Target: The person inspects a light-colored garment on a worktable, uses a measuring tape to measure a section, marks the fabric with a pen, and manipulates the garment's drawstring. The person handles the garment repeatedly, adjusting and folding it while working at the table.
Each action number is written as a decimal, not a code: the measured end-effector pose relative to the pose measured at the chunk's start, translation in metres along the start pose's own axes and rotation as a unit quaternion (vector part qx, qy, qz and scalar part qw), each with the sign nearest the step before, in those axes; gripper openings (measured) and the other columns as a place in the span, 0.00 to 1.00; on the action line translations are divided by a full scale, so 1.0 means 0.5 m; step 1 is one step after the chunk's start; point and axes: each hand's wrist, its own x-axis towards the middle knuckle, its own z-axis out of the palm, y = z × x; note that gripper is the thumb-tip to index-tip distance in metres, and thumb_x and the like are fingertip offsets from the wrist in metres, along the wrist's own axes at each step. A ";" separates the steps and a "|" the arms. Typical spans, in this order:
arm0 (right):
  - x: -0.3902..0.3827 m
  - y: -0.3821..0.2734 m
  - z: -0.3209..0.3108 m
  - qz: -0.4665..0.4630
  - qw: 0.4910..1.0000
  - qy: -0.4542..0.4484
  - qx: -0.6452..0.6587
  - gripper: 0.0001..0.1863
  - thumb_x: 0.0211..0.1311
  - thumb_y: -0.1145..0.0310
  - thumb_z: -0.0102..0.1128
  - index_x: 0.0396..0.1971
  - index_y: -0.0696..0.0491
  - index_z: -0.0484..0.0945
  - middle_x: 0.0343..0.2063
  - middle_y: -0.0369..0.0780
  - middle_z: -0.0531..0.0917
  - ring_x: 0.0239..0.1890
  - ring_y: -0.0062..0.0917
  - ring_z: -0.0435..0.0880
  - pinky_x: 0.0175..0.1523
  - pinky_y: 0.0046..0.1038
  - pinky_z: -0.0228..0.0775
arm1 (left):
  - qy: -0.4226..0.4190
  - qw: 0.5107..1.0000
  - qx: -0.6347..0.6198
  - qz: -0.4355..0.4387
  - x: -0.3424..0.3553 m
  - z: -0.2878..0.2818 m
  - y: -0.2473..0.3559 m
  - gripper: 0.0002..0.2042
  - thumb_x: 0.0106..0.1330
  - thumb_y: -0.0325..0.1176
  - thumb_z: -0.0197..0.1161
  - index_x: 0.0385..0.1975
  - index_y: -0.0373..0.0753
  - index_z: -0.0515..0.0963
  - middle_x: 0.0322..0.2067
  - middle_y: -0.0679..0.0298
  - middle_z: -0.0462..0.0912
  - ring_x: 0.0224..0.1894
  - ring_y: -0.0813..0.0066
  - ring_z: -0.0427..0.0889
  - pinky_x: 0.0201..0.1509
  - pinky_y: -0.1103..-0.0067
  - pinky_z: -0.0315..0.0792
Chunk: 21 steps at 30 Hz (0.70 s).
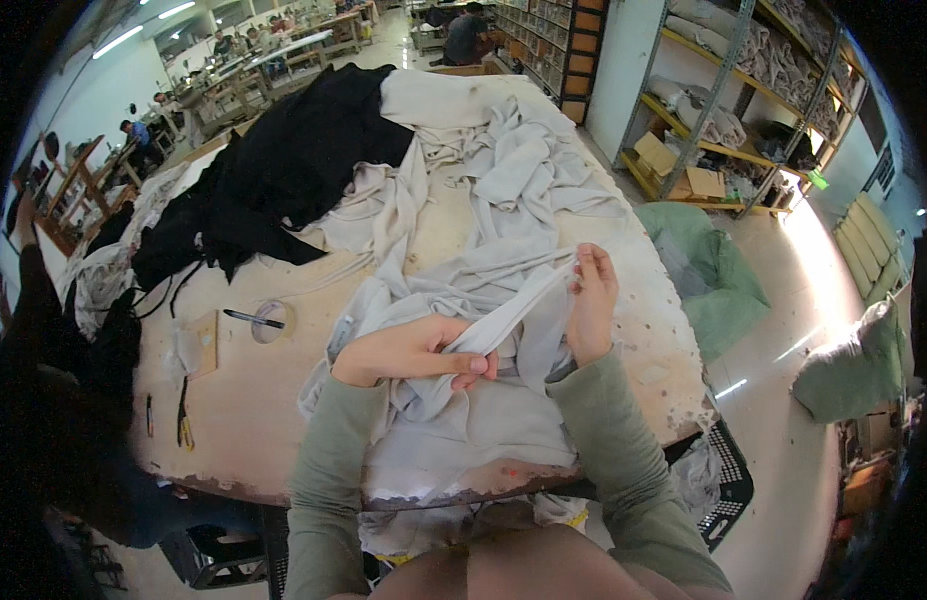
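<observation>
Pale grey fabric (518, 313) is stretched in a narrow strip between my two hands, above the table. My left hand (423, 352) is closed round the lower-left end of the strip, thumb lying over it. Higher up and to the right, my right hand (591, 300) pinches the other end at the fingertips. Beneath both hands, more of the same light cloth (468, 440) lies crumpled to the table's near edge. It runs on as loose folds (523, 170) toward the far end. Whether it is one piece or several, I cannot tell.
A heap of black fabric (303, 150) covers the table's far left. A pen (253, 319) rests across a tape roll (274, 335) on the wooden table (253, 420). Green sacks (698, 270) stand on the floor at right, near loaded shelves (713, 120). People sit at workbenches far off.
</observation>
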 end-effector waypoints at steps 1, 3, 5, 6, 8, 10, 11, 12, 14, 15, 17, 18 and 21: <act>0.000 -0.002 0.001 0.005 0.999 0.032 -0.005 0.07 0.64 0.65 0.56 0.36 0.53 0.75 0.31 0.29 0.72 0.35 0.15 0.68 0.44 0.18 0.59 | -0.001 0.999 -0.008 0.052 -0.007 0.000 0.004 0.14 0.65 0.35 0.62 0.45 0.36 0.72 0.32 0.63 0.77 0.30 0.80 0.75 0.34 0.81 0.69; -0.011 -0.002 0.006 -0.089 0.989 -0.120 -0.012 0.07 0.63 0.66 0.57 0.36 0.53 0.75 0.33 0.30 0.72 0.38 0.15 0.69 0.46 0.17 0.59 | 0.083 0.971 -0.153 0.166 -0.006 0.010 0.005 0.14 0.65 0.34 0.61 0.48 0.37 0.71 0.35 0.61 0.78 0.33 0.78 0.77 0.36 0.80 0.70; -0.032 0.004 0.014 -0.138 0.967 -0.212 -0.027 0.07 0.63 0.66 0.57 0.36 0.53 0.75 0.36 0.31 0.73 0.41 0.16 0.70 0.48 0.17 0.59 | 0.238 0.908 -0.270 0.216 0.008 0.024 -0.003 0.21 0.64 0.36 0.61 0.55 0.37 0.68 0.43 0.58 0.77 0.44 0.73 0.78 0.42 0.75 0.72; -0.045 0.010 0.019 -0.143 0.958 -0.248 -0.033 0.06 0.63 0.67 0.57 0.36 0.53 0.75 0.37 0.32 0.74 0.42 0.16 0.70 0.49 0.18 0.59 | 0.285 0.921 -0.197 0.177 0.019 0.025 -0.008 0.23 0.64 0.37 0.62 0.56 0.37 0.66 0.45 0.58 0.77 0.46 0.73 0.77 0.43 0.76 0.72; -0.062 0.018 0.026 -0.139 0.949 -0.280 -0.037 0.06 0.63 0.67 0.57 0.36 0.53 0.75 0.40 0.34 0.76 0.46 0.17 0.71 0.52 0.18 0.60 | 0.315 0.940 -0.015 0.129 0.036 0.022 -0.017 0.28 0.62 0.39 0.64 0.59 0.37 0.63 0.48 0.58 0.75 0.50 0.73 0.75 0.46 0.77 0.71; -0.071 0.025 0.034 -0.125 0.952 -0.276 -0.031 0.06 0.63 0.68 0.57 0.37 0.52 0.74 0.43 0.37 0.77 0.49 0.18 0.72 0.54 0.19 0.60 | 0.274 0.932 0.227 -0.074 0.042 0.017 -0.028 0.23 0.59 0.43 0.67 0.49 0.34 0.73 0.39 0.61 0.80 0.40 0.79 0.77 0.41 0.81 0.71; -0.074 0.027 0.039 -0.082 0.952 -0.293 -0.019 0.06 0.64 0.67 0.56 0.38 0.52 0.73 0.43 0.37 0.77 0.48 0.18 0.72 0.54 0.19 0.61 | 0.221 0.943 0.224 -0.105 0.044 0.018 -0.035 0.22 0.59 0.44 0.68 0.45 0.34 0.75 0.35 0.62 0.80 0.37 0.81 0.77 0.39 0.82 0.71; -0.077 0.030 0.043 -0.039 0.950 -0.308 -0.006 0.07 0.65 0.67 0.55 0.38 0.52 0.73 0.43 0.38 0.77 0.47 0.18 0.73 0.53 0.20 0.62 | 0.167 0.951 0.220 -0.137 0.048 0.018 -0.041 0.20 0.59 0.44 0.68 0.42 0.33 0.77 0.32 0.64 0.81 0.34 0.83 0.77 0.37 0.83 0.70; -0.085 0.031 0.049 0.040 0.945 -0.324 -0.005 0.07 0.67 0.66 0.54 0.39 0.53 0.72 0.41 0.37 0.77 0.43 0.18 0.74 0.50 0.19 0.64 | 0.205 0.964 0.167 0.006 0.051 0.023 -0.056 0.17 0.57 0.43 0.70 0.33 0.33 0.80 0.21 0.67 0.80 0.25 0.84 0.74 0.31 0.82 0.68; -0.091 0.030 0.051 0.074 0.943 -0.325 -0.015 0.07 0.67 0.66 0.53 0.39 0.54 0.71 0.39 0.37 0.78 0.39 0.17 0.74 0.47 0.19 0.65 | 0.211 0.964 0.156 0.035 0.052 0.024 -0.061 0.17 0.56 0.42 0.70 0.33 0.32 0.80 0.20 0.67 0.80 0.25 0.84 0.74 0.31 0.82 0.68; -0.101 0.030 0.055 0.098 0.944 -0.313 -0.017 0.08 0.68 0.66 0.53 0.38 0.54 0.71 0.34 0.36 0.78 0.34 0.16 0.74 0.43 0.19 0.66 | 0.227 0.959 0.168 0.037 0.052 0.025 -0.070 0.16 0.55 0.40 0.71 0.32 0.32 0.80 0.20 0.66 0.80 0.25 0.83 0.74 0.32 0.81 0.68; -0.106 0.030 0.057 0.087 0.950 -0.300 -0.009 0.08 0.69 0.65 0.52 0.38 0.54 0.71 0.32 0.34 0.78 0.32 0.15 0.74 0.41 0.18 0.66 | 0.236 0.953 0.190 0.012 0.052 0.024 -0.072 0.15 0.54 0.38 0.71 0.31 0.32 0.81 0.21 0.65 0.81 0.26 0.82 0.75 0.32 0.80 0.69; -0.111 0.033 0.059 0.115 0.956 -0.267 -0.028 0.09 0.69 0.64 0.53 0.38 0.54 0.71 0.28 0.32 0.76 0.30 0.13 0.73 0.37 0.17 0.65 | 0.295 0.926 0.232 -0.020 0.052 0.028 -0.072 0.14 0.50 0.35 0.70 0.29 0.30 0.80 0.20 0.55 0.79 0.24 0.72 0.75 0.32 0.76 0.69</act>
